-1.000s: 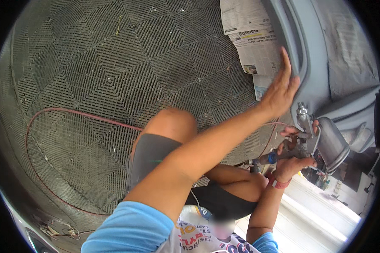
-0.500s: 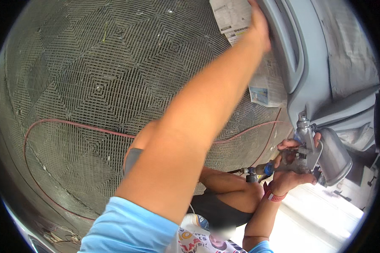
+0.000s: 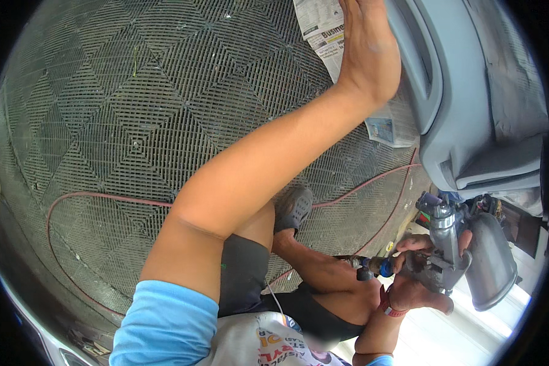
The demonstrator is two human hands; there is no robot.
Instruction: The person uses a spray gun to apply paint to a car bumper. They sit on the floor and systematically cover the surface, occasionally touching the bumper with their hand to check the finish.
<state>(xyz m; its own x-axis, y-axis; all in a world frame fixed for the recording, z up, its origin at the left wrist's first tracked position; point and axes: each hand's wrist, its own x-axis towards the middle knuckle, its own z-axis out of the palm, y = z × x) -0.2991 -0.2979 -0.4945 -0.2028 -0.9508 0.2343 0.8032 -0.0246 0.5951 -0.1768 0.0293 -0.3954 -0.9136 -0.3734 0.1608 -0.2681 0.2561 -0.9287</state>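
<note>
In my right hand [image 3: 418, 290] is a metal spray gun [image 3: 448, 244], its fingers wrapped round the handle. The gun's dull silver cup [image 3: 491, 262] points to the right, and its nozzle end is just below the lower end of a grey-blue moulded panel [image 3: 448, 134], apart from it. My left hand [image 3: 372, 52] is raised at the top beside the panel's left edge. Its fingers look stretched out, though their tips are cut off by the picture's edge. I cannot tell whether it touches the panel.
Printed newspaper [image 3: 323, 36] lies behind my left hand and beside the panel. Grey sheeting [image 3: 512, 73] covers the panel's right part. A red air hose [image 3: 104, 195] loops over the dark grid matting [image 3: 134, 110]. My bent legs and a grey clog [image 3: 296, 207] are below my left arm.
My right hand has lowered the spray gun, widening the gap between its nozzle and the panel. My left elbow is more bent, and the left hand shows larger. The whole view has shifted slightly.
</note>
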